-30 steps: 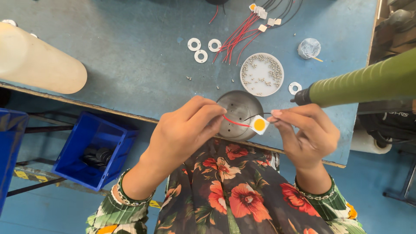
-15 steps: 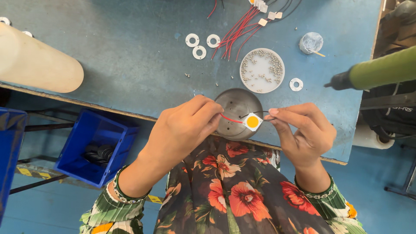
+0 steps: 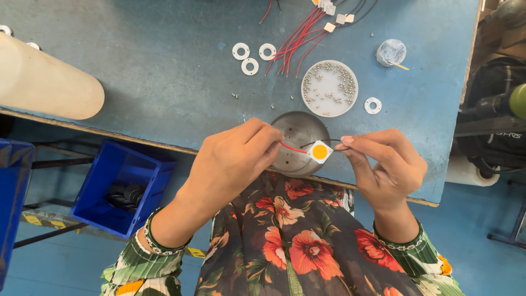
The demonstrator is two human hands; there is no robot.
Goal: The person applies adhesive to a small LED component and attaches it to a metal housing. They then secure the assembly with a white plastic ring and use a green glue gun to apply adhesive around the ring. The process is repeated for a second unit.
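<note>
While the green tool has slid almost out at right, both hands stay put: left hand (image 3: 233, 161) pinches the red wire (image 3: 293, 148), right hand (image 3: 386, 167) the black wire (image 3: 329, 141), small square LED chip (image 3: 320, 151) above the metal dish (image 3: 298, 134).

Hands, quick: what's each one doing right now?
Left hand: pinched shut on the red wire of the small square chip.
Right hand: pinched shut on its black wire.

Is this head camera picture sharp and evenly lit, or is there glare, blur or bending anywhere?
Head view: even daylight, soft shadows; both the left hand and right hand look sharp, as does the small square chip between them. The metal dish shows mild sheen, no harsh glare. The table edge bows slightly, hinting wide-lens distortion. The green thing at the right edge is blurred.
</note>
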